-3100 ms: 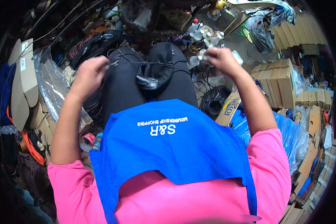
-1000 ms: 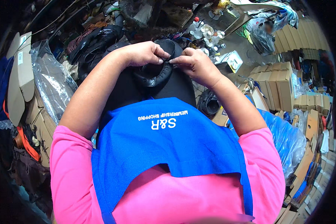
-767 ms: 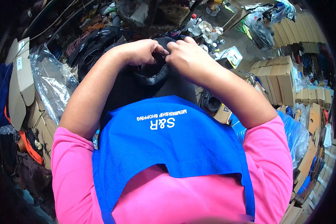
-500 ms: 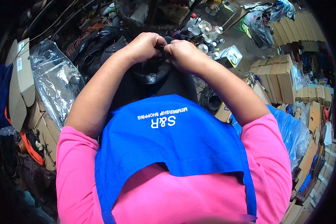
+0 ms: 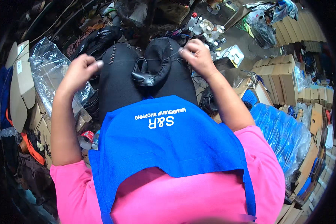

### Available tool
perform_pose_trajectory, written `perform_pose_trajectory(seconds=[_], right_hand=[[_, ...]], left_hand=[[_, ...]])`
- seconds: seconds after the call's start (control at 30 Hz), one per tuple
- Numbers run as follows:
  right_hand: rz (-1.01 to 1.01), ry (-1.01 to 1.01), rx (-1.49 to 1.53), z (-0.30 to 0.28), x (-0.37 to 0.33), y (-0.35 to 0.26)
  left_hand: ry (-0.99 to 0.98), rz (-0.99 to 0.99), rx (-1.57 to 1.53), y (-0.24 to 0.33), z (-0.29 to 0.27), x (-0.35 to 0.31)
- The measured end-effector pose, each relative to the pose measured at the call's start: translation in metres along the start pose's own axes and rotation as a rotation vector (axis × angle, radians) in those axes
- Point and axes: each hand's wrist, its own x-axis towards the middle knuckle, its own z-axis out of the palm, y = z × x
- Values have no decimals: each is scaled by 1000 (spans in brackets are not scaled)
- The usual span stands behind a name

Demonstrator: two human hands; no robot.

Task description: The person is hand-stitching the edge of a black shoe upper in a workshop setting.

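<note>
A black leather shoe upper [image 5: 161, 73], curved with an open middle, rests between my knees over black trousers. A thin dark thread [image 5: 138, 59] runs taut across it, out to both sides. My left hand [image 5: 79, 71], beyond my left knee, has its thumb and forefinger pinched on the thread's left end. By my right knee, my right hand [image 5: 198, 58] is closed with its fingertips pinching the other end. Neither hand touches the shoe upper. Whether a needle is in either hand is too small to see.
Several small bottles [image 5: 209, 31] stand on the floor ahead to the right. Stacked cardboard [image 5: 276, 76] and a blue plastic-wrapped bundle [image 5: 278, 128] are at my right. Clear plastic sheeting [image 5: 52, 71] lies at my left, near a bottle with a red label [image 5: 86, 138].
My hands have parted from close together above the shoe upper, the left moving out left and the right out right. The thread now stretches between them, and the shoe upper shows more fully.
</note>
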Motion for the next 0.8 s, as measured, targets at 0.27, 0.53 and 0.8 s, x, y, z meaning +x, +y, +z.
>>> perform_pose_trajectory(seconds=[0.27, 0.53, 0.8], right_hand=[[549, -60, 1965, 12, 4, -17], [565, -191, 1558, -11, -31, 23], [140, -278, 160, -54, -3, -2]], left_hand=[[-92, 70, -2006, 40, 36, 37], [-106, -148, -1544, -17, 36, 63], [185, 541, -40, 56, 50, -3]])
